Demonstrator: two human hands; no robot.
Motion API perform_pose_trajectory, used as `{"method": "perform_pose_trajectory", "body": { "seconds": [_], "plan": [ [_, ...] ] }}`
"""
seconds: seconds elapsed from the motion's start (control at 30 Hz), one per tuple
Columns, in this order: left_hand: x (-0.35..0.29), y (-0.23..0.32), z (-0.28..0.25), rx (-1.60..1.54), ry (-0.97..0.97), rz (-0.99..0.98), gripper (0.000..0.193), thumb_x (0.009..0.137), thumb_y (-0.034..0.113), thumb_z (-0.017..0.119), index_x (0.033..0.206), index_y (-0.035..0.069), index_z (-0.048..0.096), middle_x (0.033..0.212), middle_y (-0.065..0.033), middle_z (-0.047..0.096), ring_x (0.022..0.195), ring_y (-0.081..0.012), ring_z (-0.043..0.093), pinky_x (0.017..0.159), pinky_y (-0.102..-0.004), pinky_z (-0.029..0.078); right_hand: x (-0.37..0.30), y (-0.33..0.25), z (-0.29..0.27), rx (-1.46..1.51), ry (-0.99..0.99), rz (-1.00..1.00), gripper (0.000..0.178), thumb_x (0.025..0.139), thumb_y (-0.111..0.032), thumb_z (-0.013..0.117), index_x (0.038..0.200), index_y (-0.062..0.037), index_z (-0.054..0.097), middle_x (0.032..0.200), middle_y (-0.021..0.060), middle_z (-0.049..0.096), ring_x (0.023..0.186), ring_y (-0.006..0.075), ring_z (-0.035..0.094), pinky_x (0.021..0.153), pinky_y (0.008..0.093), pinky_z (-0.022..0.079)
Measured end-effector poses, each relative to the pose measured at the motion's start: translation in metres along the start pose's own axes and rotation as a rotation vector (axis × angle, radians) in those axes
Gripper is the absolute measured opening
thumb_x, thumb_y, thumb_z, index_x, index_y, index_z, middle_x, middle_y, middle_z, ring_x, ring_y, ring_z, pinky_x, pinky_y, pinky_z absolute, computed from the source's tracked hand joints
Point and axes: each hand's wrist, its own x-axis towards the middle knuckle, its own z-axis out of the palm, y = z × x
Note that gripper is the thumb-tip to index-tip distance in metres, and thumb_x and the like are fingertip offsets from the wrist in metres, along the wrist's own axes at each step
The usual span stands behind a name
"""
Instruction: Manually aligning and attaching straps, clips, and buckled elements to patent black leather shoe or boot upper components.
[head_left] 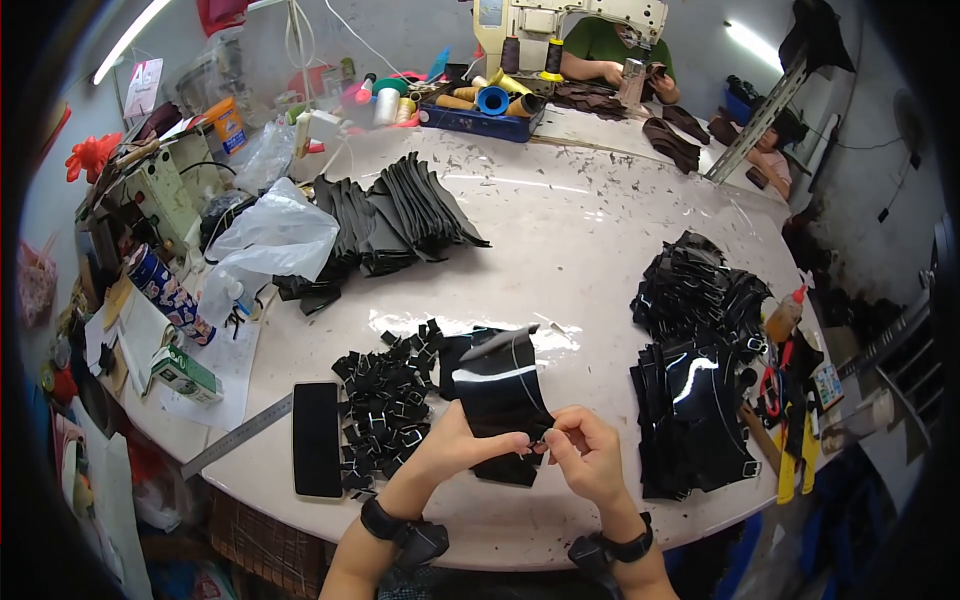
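Observation:
Both my hands meet at the near right corner of a glossy black leather-like piece (497, 392). My left hand (458, 446) is closed, its thumb pointing right and pinching that corner. My right hand (592, 455) pinches the same corner between thumb and fingers, from the right. A small metal buckle (537, 444) glints between the fingertips; its strap is mostly hidden. The piece's far edge curls over, showing a grey underside. More black material (505, 470) lies flat beneath my hands. To the left is a heap of short black straps with silver buckles (385, 405).
A black phone (317, 440) and a metal ruler (238, 436) lie left. Buckled black pieces (690, 420) are stacked right, beside a glue bottle (785, 314) and yellow-handled scissors (797, 465). Grey-black cut pieces (395, 220) stand farther back. Across the table, a person works near a sewing machine (570, 18).

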Motion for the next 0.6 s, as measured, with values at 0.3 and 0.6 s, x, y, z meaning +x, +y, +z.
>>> {"method": "perform_pose_trajectory", "body": {
  "seconds": [0.3,0.6],
  "plan": [
    [-0.001,-0.003,0.009,0.052,0.118,0.032,0.033,0.067,0.0,0.069,0.096,-0.002,0.054,0.081,-0.0062,0.061,0.068,-0.0113,0.059,0.062,-0.0233,0.05,0.0,0.003,0.0,-0.069,-0.017,-0.008,0.005,0.083,-0.001,0.053,0.083,0.002,0.049,0.086,0.0093,0.056,0.064,0.0108,0.061,0.049,0.0181,0.045],
    [-0.002,-0.01,0.015,0.271,0.207,0.121,0.034,0.063,0.002,0.068,0.095,-0.001,0.056,0.083,-0.0045,0.062,0.072,-0.0096,0.058,0.065,-0.0238,0.049,0.001,-0.005,0.004,0.007,0.122,0.106,0.014,0.079,-0.003,0.06,0.087,0.0049,0.052,0.081,0.0095,0.057,0.067,0.0113,0.061,0.056,0.0213,0.049]
  ]
}}
